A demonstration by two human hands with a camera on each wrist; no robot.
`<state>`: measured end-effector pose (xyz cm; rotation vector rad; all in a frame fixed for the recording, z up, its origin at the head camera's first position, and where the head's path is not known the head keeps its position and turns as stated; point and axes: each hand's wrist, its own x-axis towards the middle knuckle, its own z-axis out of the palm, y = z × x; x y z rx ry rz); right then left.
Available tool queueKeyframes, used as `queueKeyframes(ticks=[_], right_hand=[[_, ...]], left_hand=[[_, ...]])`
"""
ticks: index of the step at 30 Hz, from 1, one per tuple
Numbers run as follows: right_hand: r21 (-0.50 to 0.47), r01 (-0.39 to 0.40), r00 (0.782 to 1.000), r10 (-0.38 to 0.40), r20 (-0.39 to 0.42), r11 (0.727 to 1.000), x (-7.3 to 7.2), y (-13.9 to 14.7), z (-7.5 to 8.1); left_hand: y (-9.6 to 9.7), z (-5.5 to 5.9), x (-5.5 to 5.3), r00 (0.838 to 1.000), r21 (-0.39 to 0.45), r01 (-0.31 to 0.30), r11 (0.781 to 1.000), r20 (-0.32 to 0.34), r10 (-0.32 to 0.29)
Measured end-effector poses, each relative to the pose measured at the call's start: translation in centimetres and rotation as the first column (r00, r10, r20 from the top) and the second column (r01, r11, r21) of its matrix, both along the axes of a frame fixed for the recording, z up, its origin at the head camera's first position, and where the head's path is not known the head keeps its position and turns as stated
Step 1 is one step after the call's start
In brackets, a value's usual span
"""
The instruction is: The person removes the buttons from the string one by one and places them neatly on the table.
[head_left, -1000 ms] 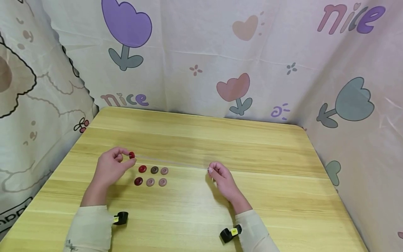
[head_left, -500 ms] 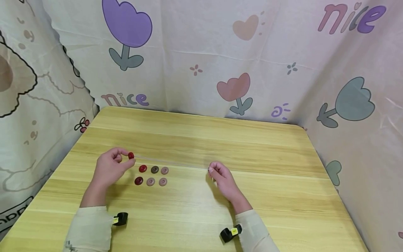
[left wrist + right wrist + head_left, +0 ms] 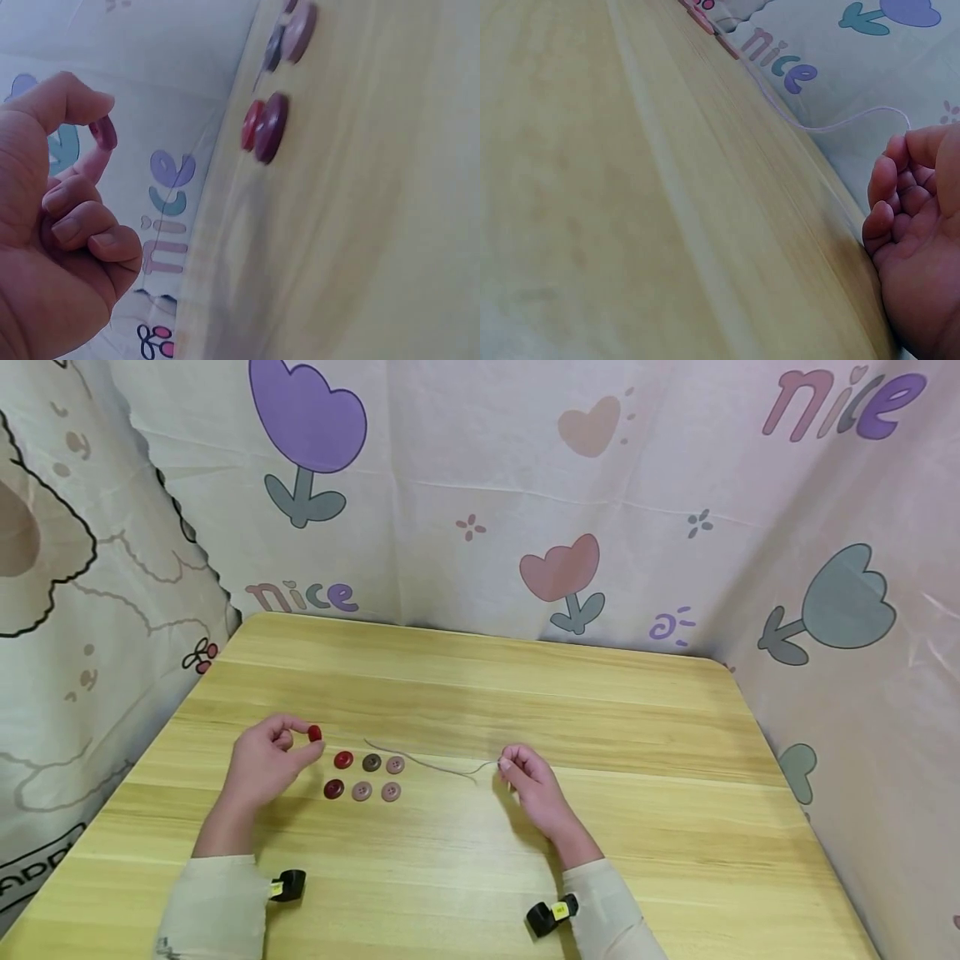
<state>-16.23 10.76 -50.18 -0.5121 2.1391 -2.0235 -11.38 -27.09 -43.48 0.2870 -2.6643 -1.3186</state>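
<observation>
Between thumb and index finger, my left hand (image 3: 262, 762) pinches a red button (image 3: 315, 733) on edge above the table; the left wrist view also has this button (image 3: 103, 133). My right hand (image 3: 536, 792) pinches one end of a thin thread (image 3: 431, 765). The thread runs left from those fingertips in a loose curve, and its far end lies apart from the held button. In the right wrist view the thread (image 3: 840, 124) sags and bends. Two short rows of buttons lie between the hands: a red button (image 3: 343, 760), a brown button (image 3: 371, 762), a dark red button (image 3: 333, 789) and several pinkish ones.
The wooden table (image 3: 600, 710) extends around both hands. A printed cloth (image 3: 450, 460) hangs behind it and along its sides. Each wrist carries a small black camera, such as the left camera (image 3: 292, 885).
The thread, stretched straight from the left hand's button to the right hand before, now lies slack, its left end away from the button. Both hands have hardly moved.
</observation>
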Motion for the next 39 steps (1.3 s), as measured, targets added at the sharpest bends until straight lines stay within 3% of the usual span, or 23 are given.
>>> queueKeyframes(ticks=[9, 20, 32, 39], right_hand=[[-0.01, 0.004, 1.0, -0.004, 0.023, 1.0, 0.0, 0.1, 0.2], [-0.024, 0.002, 1.0, -0.001, 0.018, 1.0, -0.1, 0.2, 0.2], [-0.01, -0.002, 1.0, 0.002, 0.018, 1.0, -0.1, 0.0, 0.4], [-0.013, -0.013, 1.0, 0.013, 0.0, 1.0, -0.1, 0.1, 0.1]], left_hand=[[2.0, -0.7, 0.6, 0.988, 0.027, 0.139, 0.99, 0.056, -0.14], [4.1, -1.2, 1.3, 0.952, 0.033, 0.278, 0.96, 0.122, -0.28], [5.8, -1.7, 1.6, 0.9, -0.018, 0.393, 0.919, 0.211, -0.38], [6.2, -2.1, 1.7, 0.881, -0.016, 0.42, 0.907, 0.248, -0.403]])
